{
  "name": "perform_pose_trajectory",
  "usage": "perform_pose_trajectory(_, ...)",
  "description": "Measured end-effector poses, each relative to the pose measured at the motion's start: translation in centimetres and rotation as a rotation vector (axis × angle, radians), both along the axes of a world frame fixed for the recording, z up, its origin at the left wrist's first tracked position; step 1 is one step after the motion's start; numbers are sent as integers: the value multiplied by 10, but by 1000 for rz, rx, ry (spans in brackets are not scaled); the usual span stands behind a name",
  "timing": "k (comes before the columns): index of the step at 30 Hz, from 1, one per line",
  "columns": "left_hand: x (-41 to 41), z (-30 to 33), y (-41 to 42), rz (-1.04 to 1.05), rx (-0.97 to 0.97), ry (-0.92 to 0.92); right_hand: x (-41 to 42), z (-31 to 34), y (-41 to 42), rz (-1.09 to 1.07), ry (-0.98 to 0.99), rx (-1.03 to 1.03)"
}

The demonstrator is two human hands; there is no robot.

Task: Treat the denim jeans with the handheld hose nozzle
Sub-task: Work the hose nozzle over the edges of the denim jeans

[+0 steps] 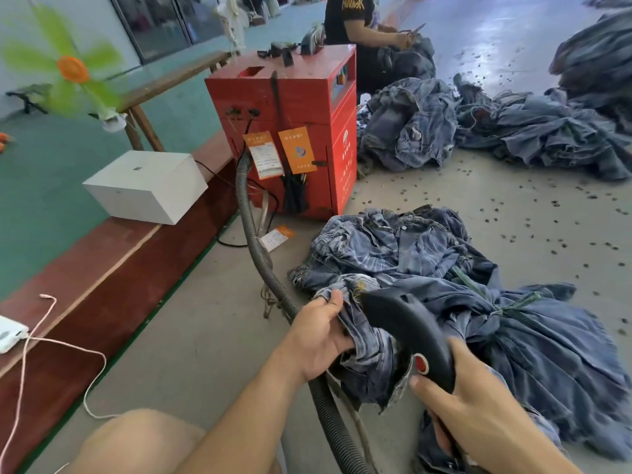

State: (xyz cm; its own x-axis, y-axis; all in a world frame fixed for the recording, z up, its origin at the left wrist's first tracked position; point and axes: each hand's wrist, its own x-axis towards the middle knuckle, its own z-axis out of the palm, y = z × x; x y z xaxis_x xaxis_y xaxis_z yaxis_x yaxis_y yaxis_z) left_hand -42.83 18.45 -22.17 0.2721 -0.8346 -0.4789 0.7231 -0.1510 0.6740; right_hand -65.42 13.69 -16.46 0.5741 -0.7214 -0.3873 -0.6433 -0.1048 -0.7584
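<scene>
A heap of blue denim jeans (427, 265) lies on the floor in front of me, tied with a green cord. My left hand (318, 336) grips a bunched edge of one pair and lifts it. My right hand (478, 405) holds the black nozzle (407, 323) by its handle, thumb beside a red button. The nozzle's tip points into the lifted denim. A grey ribbed hose (253, 241) runs from the nozzle down past my left forearm and up to a red machine (307, 107).
A white box (147, 186) sits on a low red-brown ledge (113, 268) at left, with a pink cable. More jeans piles (513, 131) lie behind, where another person sits working. Dark scraps dot the floor at right. A green fan (68, 70) spins at far left.
</scene>
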Motion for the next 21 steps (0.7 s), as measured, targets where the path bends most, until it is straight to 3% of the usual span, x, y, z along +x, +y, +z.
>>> perform_pose_trajectory(3,-9,0,4,-120,-43,27,13,-1,-8,2,-39,22)
perform_pose_trajectory(7,-6,-3,7,-215,-64,-27,9,0,-32,-210,-122,-36)
perform_pose_trajectory(13,-3,-12,4,-186,-52,-107,2,-11,-11,41,6,-23)
perform_pose_trajectory(17,-15,-10,11,-297,-108,-186,4,-8,-43,-204,-122,-45)
perform_pose_trajectory(19,-25,-10,10,-267,-164,-64,-6,-1,-51,-264,-182,-28)
perform_pose_trajectory(21,-31,-8,4,-144,-128,312,-13,3,-49,-260,-181,-18)
